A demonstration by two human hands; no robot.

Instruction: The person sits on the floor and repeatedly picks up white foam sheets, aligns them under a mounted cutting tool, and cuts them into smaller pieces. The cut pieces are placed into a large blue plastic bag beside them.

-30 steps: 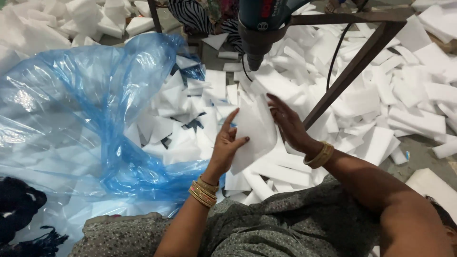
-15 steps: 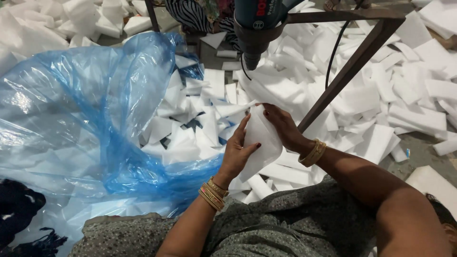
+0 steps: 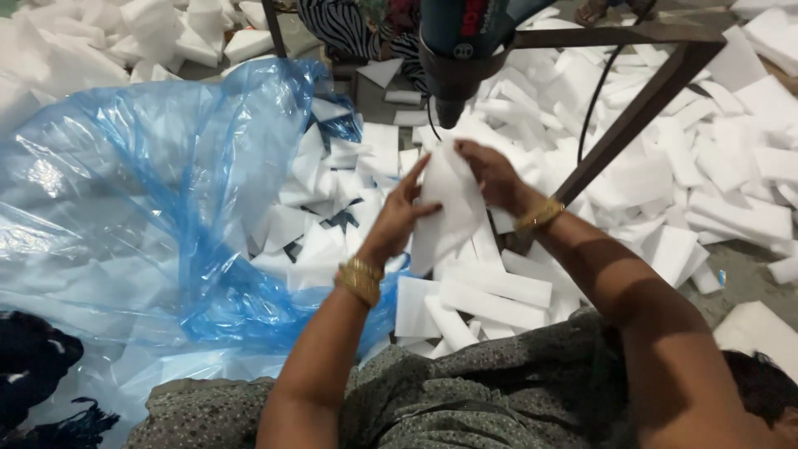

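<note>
**Both hands hold a white foam piece up beneath a mounted drill**

Right now the left hand (image 3: 397, 218) and the right hand (image 3: 490, 173) share one white foam piece (image 3: 445, 212), lifted above the floor at the middle of the view. The left hand's grip is closed on the piece's left edge, fingers spread up along its face; the right hand's grip is clamped over its upper right corner. The piece hangs tilted, its top end just under the tip of a blue power drill (image 3: 457, 50) that points downward from a dark metal frame (image 3: 640, 108). Whether the drill tip touches the foam cannot be told.

Gold bangles (image 3: 359, 280) circle the left wrist, and a gold bracelet (image 3: 539, 216) sits on the right wrist. To the left lies a large blue plastic bag (image 3: 141, 208), open and crumpled, with white foam pieces inside and spilling from its mouth. More white foam strips (image 3: 490, 291) lie on the floor just below the hands, and a wide scatter of foam blocks (image 3: 731, 183) covers the ground to the right. A black cable (image 3: 594, 100) hangs down from the drill behind the frame.
</note>
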